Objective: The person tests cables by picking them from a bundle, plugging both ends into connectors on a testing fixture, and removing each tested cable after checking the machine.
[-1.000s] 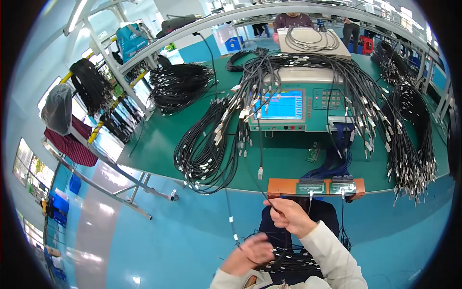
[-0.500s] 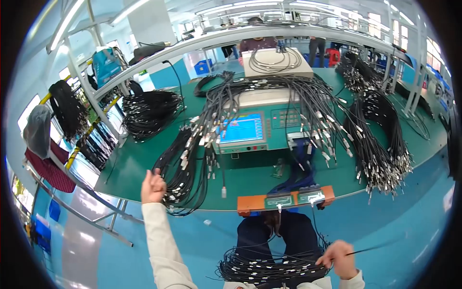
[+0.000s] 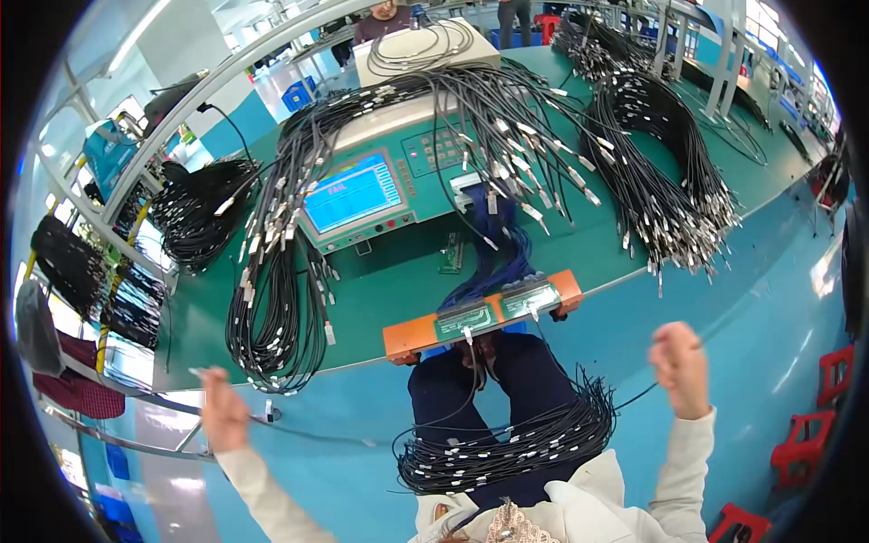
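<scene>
My left hand (image 3: 224, 412) is raised at the left, fingers pinched on a cable end with a small white connector (image 3: 197, 371); a blurred dark cable trails from it toward my lap. At the right, my right hand (image 3: 681, 369) is closed, and a black cable (image 3: 636, 395) runs up to it from the lap. A coiled bundle of black cables (image 3: 507, 452) with white connectors lies across my thighs. Two white plugs sit in the green boards (image 3: 466, 320) on an orange block (image 3: 412, 339) at the table's front edge.
On the green table (image 3: 362, 348) stands a tester with a blue screen (image 3: 351, 196) reading FAIL, black cables draped over it. More cable bundles (image 3: 204, 213) lie left and right (image 3: 670, 172). A person (image 3: 382, 20) is behind the table. Red stools (image 3: 801, 443) stand at the right.
My left hand has moved left and down, off the table's cable bundle, and now pinches a cable end. My right hand has risen with its cable. The view has turned right.
</scene>
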Action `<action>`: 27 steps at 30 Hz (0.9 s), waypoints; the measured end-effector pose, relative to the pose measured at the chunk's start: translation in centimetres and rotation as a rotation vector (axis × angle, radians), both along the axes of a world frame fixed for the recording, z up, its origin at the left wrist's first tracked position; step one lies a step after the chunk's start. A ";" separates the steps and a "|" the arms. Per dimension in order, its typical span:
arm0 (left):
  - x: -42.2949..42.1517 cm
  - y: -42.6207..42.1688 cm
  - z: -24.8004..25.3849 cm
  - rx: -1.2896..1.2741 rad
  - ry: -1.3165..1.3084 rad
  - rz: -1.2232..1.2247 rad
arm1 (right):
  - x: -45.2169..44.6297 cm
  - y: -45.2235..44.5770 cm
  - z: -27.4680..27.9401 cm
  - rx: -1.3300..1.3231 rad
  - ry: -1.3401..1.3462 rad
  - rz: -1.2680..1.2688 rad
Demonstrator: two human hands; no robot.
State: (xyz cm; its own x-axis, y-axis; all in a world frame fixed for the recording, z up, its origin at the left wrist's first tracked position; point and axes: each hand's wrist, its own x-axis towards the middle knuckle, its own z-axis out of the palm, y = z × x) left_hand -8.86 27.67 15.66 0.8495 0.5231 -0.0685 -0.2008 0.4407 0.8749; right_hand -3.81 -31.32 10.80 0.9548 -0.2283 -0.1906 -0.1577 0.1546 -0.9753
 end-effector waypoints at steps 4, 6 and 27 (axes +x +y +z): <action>0.6 -16.6 -0.8 0.553 0.506 -0.797 | 3.0 6.9 -3.9 -0.414 0.008 0.320; 1.6 -20.6 -8.4 1.483 0.023 -0.549 | 4.4 9.3 -7.5 -0.601 -0.241 0.324; 1.4 -29.2 -4.6 0.229 0.007 -0.649 | -0.4 15.4 -0.3 -0.421 -0.585 0.535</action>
State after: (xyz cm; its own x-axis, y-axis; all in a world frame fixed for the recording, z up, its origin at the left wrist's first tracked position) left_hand -7.46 -1.54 11.09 0.9957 -0.0893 -0.0235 0.0472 0.2737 0.9607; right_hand -4.24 -15.89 10.49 0.8715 0.3341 0.3589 0.4342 -0.1855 -0.8815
